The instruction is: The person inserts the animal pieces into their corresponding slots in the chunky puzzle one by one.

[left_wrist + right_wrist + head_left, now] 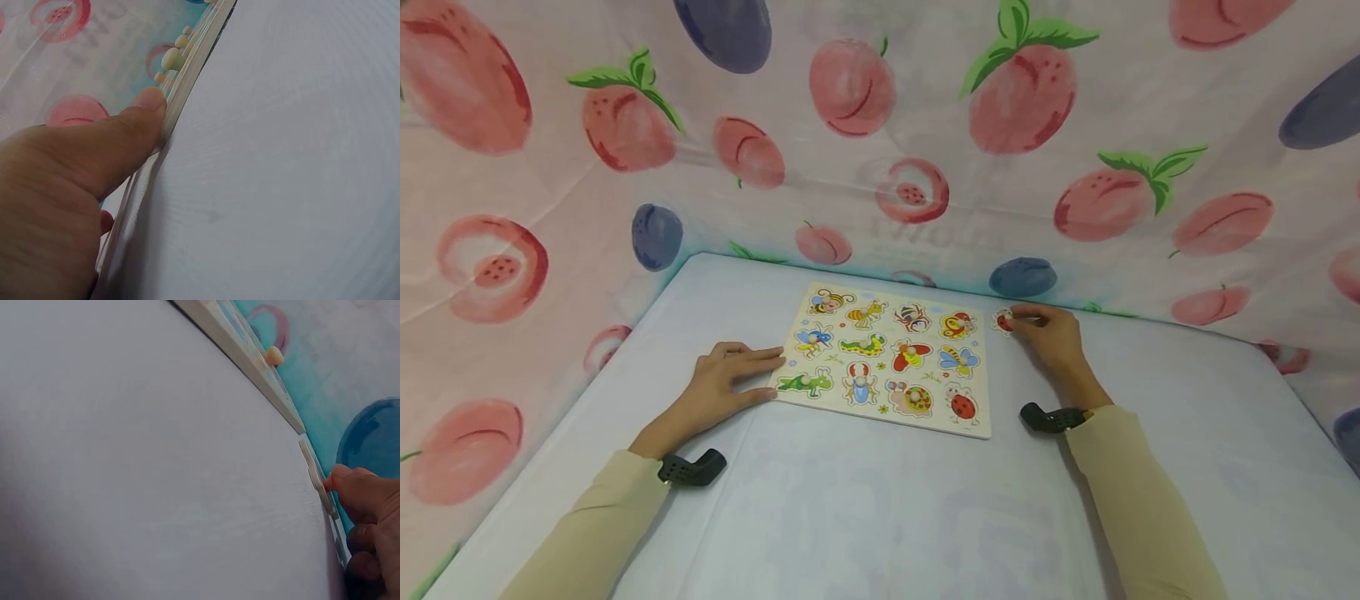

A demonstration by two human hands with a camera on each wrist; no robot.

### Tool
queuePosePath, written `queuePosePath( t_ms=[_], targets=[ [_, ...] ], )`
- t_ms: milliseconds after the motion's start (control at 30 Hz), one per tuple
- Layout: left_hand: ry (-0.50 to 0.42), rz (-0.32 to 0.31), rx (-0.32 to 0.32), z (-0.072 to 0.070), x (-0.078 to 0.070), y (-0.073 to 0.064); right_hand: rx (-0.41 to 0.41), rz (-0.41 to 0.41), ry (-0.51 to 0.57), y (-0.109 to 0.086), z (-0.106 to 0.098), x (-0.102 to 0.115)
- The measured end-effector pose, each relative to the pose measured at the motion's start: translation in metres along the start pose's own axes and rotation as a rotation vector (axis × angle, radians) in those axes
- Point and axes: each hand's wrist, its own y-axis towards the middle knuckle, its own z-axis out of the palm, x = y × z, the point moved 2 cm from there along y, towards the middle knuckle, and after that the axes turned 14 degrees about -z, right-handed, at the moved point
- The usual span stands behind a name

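A flat wooden insect puzzle board lies on the white-covered table, with several bug pieces bearing small knobs. My left hand touches the board's left edge, thumb near the lower corner and fingers extended farther up. In the left wrist view its thumb presses on the board's edge. Just past the upper right corner, my right hand pinches a red ladybug piece. The right wrist view shows this piece edge-on, close to the tabletop. A ladybug picture without a visible knob is at the board's lower right.
The tabletop is covered in white cloth. A fruit-printed cloth rises as a wall behind the table and along the left. Black wrist devices are strapped near both tan sleeves.
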Motion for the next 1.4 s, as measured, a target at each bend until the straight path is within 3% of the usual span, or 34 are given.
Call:
queuePosePath(
  t_ms=[533,1400],
  targets=[
    [-0.005,-0.001,0.0,0.0,0.0,0.0,-0.023,0.019,-0.074,0.005,0.009,-0.001],
    [0.008,-0.005,-0.007,0.0,-0.002,0.0,-0.04,-0.043,-0.086,0.002,0.007,0.006]
  ],
)
